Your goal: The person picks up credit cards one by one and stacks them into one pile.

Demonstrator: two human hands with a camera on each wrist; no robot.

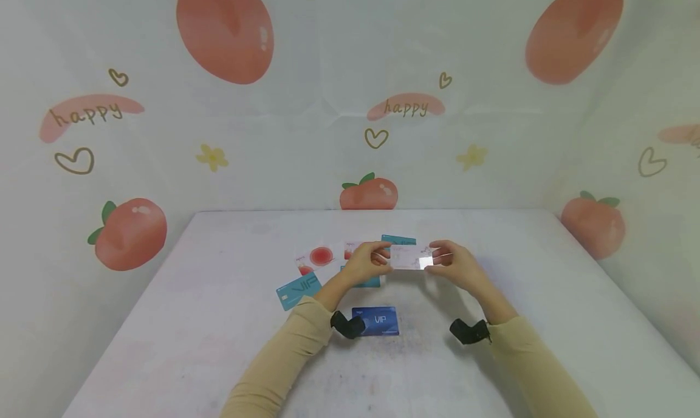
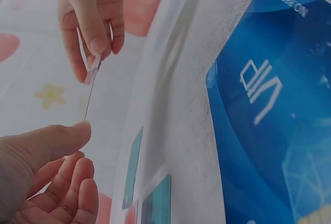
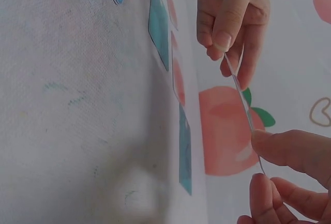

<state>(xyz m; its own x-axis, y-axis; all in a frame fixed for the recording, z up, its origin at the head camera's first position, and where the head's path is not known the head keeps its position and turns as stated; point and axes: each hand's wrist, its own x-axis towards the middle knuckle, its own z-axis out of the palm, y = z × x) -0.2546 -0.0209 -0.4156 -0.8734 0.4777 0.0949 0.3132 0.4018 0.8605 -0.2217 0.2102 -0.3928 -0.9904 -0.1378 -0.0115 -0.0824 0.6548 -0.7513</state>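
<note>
Two hands, left hand (image 1: 365, 262) and right hand (image 1: 458, 266), are pinching opposite short edges of a thin, glossy, pale pink-and-white rectangular card (image 1: 406, 257) above the white bench (image 1: 164, 333); it is probably handling light, springy, slippery, those edges suiting fingertips.

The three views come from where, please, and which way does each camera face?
Head: head-worn, facing forward and down at the pale rectangular card; left hand, right hand, beige sleeves show.
Left wrist: on that wrist, facing the card; both hands show.
Right wrist: likewise, opposite end; both hands.
Shared: both wrist views show the card edge-on.
</note>
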